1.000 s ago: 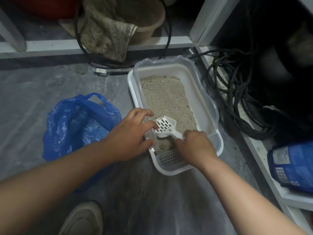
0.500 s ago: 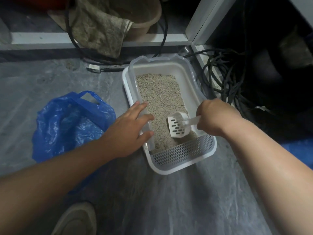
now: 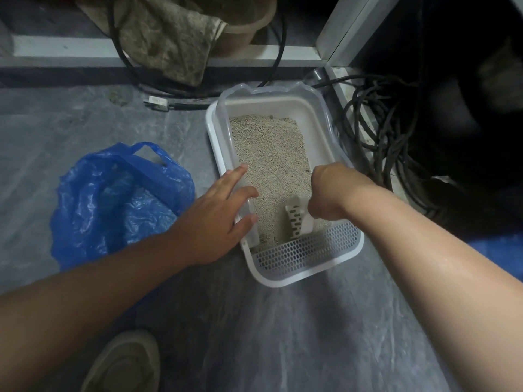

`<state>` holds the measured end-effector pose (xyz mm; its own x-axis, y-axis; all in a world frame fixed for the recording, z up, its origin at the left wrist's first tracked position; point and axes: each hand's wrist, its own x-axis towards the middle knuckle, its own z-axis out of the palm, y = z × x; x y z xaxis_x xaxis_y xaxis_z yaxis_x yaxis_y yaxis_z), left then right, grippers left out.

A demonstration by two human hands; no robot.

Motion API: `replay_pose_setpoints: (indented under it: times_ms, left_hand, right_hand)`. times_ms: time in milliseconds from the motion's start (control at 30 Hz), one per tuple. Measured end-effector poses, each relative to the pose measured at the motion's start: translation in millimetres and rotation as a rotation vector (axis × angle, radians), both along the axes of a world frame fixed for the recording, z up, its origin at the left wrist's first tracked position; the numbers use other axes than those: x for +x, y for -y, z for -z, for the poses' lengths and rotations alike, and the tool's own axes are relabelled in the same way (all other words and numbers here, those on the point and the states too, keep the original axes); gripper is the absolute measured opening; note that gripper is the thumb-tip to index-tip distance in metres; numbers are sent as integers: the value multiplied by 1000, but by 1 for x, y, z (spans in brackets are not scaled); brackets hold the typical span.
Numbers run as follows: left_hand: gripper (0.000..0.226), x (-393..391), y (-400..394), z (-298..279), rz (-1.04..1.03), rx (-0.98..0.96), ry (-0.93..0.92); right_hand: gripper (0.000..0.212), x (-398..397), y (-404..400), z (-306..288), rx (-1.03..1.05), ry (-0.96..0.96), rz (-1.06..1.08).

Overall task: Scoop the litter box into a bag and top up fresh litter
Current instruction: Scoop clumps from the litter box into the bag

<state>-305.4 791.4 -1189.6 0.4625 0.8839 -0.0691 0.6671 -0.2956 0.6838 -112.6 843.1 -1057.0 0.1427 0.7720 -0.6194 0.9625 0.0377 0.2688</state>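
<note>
A white litter box (image 3: 283,107) with a clear high rim sits on the grey floor, filled with beige litter (image 3: 271,154); a perforated step forms its near end. My right hand (image 3: 331,193) grips the handle of a white slotted scoop (image 3: 299,220), whose blade stands on edge in the litter by the near end. My left hand (image 3: 218,213) rests with straight fingers on the box's left rim. An open blue plastic bag (image 3: 119,193) lies on the floor left of the box.
Coiled black cables (image 3: 376,142) lie right of the box beside a white frame. A dirty cloth (image 3: 167,38) hangs over a tub behind a white sill. A shoe (image 3: 124,363) shows at the bottom. A plug (image 3: 155,103) lies behind the box.
My right hand has turned and lowered the scoop from flat above the litter to edge-down in it near the perforated step. My left hand stays on the left rim.
</note>
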Motion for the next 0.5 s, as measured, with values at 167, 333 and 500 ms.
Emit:
replay_pose_setpoints:
  times_ms: [167, 333, 500]
  left_hand:
    - [41, 0, 0, 0, 0, 1, 7]
    - [41, -2, 0, 1, 3, 2, -12]
    - [43, -6, 2, 2, 6, 1, 10]
  right_hand:
    - [16, -25, -19, 1, -183, -51, 79]
    - [22, -29, -17, 6, -139, -189, 226]
    - [18, -2, -11, 5, 61, -328, 400]
